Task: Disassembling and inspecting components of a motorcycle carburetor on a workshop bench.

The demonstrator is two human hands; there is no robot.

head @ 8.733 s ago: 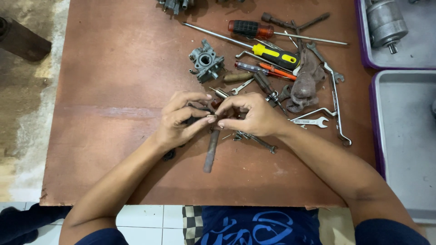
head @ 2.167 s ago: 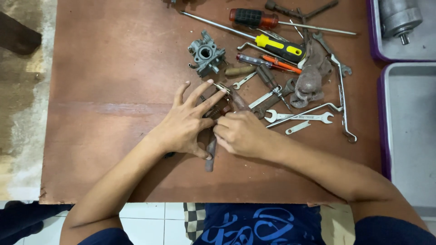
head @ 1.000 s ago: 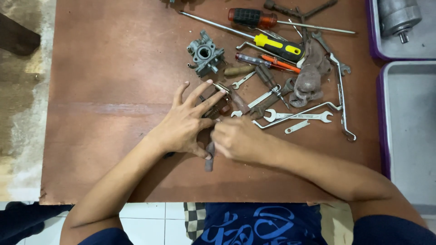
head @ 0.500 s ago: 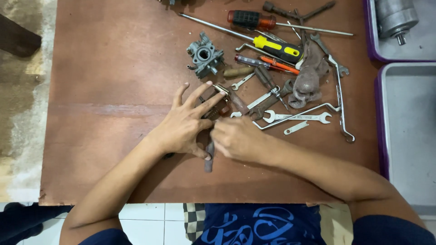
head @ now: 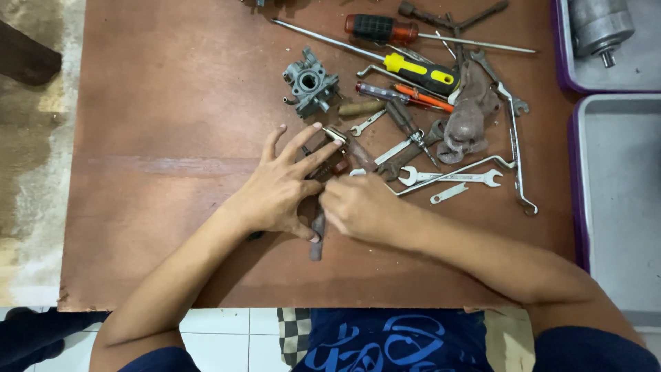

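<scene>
Left hand point(head: 275, 196) lies flat, fingers spread, pressing a rusty metal tool point(head: 318, 234) onto the bench point(head: 172, 138); right hand point(head: 361, 210) has its grip closed around the same tool

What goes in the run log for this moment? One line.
left hand: flat, pressing rusty tool | right hand: closed beside it | wrenches, screwdrivers: right | board

We have one view only, from a camera on the head, looking almost straight down on the brown board point(head: 172, 138) from its near edge. We sit close: both forearms fill the lower frame, and the far edge is cut off. At the right edge we catch grey trays point(head: 620, 179); at the left, stained floor point(head: 34, 151).
</scene>
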